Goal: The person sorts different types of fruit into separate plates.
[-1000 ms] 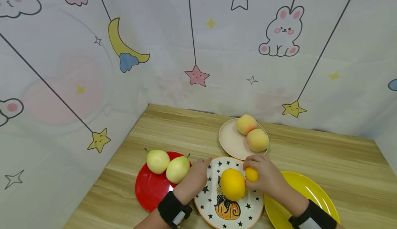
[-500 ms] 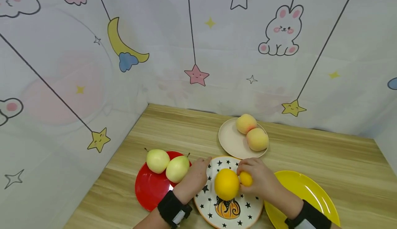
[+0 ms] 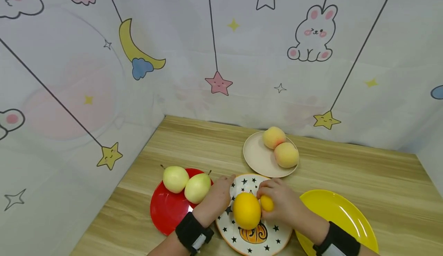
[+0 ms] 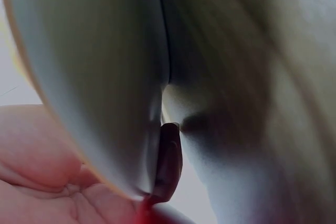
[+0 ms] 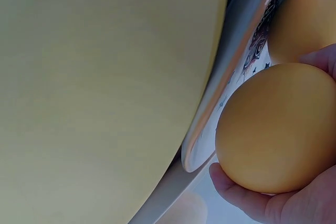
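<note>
My right hand grips a smooth yellow-orange orange at the right side of the star-patterned plate. Fingers and thumb wrap its sides in the right wrist view, where the held orange hangs close over the plate rim. A second orange sits on that plate, directly left of the held one and overlapping it in the head view. My left hand holds the plate's left rim. In the left wrist view, the palm lies along the rim and a dark fingertip shows under the plate's edge.
Two pears lie on a red plate at left. Behind is a pale plate bearing two peaches. A yellow plate stands at right, partly under my right forearm. A printed cloth backdrop borders the wooden table.
My right hand with the held orange has moved left and slightly nearer over the star-patterned plate. The other orange has shifted left too. My left hand stays on the rim.
</note>
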The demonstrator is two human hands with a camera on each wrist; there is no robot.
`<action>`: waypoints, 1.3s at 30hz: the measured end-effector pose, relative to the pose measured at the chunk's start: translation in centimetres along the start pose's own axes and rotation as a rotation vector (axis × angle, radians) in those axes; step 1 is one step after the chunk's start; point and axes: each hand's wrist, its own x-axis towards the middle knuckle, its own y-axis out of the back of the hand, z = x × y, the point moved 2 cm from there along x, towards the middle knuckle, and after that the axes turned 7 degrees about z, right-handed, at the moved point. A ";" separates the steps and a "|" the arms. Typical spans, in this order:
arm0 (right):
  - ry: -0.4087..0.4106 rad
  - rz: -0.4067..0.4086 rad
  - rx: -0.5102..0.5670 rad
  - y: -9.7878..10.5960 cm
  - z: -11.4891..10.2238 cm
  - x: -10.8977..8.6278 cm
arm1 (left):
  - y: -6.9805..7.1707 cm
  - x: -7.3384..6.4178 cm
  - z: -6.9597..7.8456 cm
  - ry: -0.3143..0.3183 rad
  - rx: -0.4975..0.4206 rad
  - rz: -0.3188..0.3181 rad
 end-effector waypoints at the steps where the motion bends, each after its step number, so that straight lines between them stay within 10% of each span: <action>1: 0.007 0.001 0.003 0.0 0.0 0.0 | 0.0 0.0 0.0 -0.003 0.003 0.002; 26: 0.205 0.009 -0.141 -1.0 -1.2 -0.8 | 0.2 0.0 0.2 -0.016 0.017 -0.002; 39: 0.153 -0.008 -0.155 -1.3 -1.5 -1.0 | 0.0 -0.1 0.1 -0.037 0.029 0.014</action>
